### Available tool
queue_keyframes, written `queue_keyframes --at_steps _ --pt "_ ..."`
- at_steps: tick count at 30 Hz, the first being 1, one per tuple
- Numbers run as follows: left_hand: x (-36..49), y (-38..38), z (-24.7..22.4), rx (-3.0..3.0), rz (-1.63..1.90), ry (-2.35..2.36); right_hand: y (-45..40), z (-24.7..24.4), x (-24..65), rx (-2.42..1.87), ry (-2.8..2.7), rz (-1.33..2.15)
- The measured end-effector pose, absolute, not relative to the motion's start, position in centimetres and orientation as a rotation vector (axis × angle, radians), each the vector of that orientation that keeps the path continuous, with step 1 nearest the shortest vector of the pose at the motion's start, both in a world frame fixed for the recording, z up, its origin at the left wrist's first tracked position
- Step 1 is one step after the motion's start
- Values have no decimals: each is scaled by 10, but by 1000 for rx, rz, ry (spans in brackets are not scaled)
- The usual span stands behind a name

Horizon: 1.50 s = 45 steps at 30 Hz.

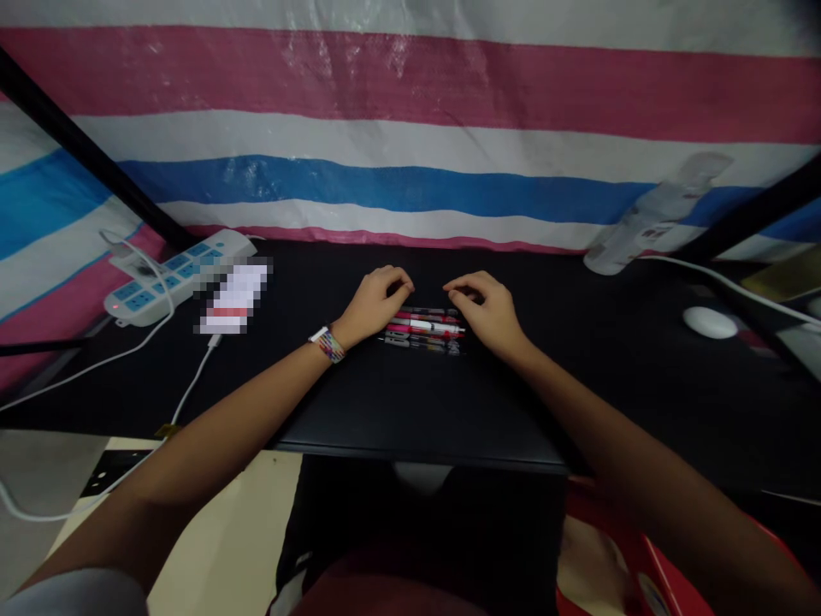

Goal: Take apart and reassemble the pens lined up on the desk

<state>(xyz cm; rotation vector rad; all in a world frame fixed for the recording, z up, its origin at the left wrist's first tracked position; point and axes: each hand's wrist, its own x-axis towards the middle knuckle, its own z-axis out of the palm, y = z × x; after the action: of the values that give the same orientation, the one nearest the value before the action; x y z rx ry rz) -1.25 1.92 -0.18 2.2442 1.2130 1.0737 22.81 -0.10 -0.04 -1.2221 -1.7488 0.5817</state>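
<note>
Several pens (pixel 427 327) lie side by side on the black desk (pixel 410 393), crosswise between my hands. Some have clear and dark barrels; others are pink, red or white. My left hand (pixel 375 301), with a patterned band on its wrist, rests at the left ends of the row. Its fingers are loosely bent, thumb a little apart, and nothing shows in them. At the right ends is my right hand (pixel 493 312), its fingers curved and a gap showing between thumb and forefinger. I see nothing held there either. The undersides of both hands are hidden.
On the left are a white power strip (pixel 180 278) and a phone (pixel 234 298) on a white cable. A clear bottle (pixel 641 227) stands at the back right, near a white mouse (pixel 710 322) and another cable. Striped sheeting (pixel 410 145) hangs behind the desk.
</note>
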Motion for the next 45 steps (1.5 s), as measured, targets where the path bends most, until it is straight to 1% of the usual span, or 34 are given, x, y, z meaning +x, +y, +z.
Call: queue_keyframes --at_steps 3,7,12,18,26,45 --pt "-7 9 -5 2028 1229 1269 -15 -6 215 -1191 -1665 634" --pt "3 3 -6 1967 1226 1280 -20 -15 205 -1151 -1614 746" --pt "11 4 -4 1852 1230 1194 -15 -20 198 -1089 -1622 770" --pt "13 9 -4 1722 1276 1126 -8 -15 197 -1134 -1655 766" --pt "15 11 -5 1682 1344 1087 4 -14 200 -1172 -1634 748" --pt "15 11 -1 1696 1331 1157 -3 -11 200 -1169 -1723 713"
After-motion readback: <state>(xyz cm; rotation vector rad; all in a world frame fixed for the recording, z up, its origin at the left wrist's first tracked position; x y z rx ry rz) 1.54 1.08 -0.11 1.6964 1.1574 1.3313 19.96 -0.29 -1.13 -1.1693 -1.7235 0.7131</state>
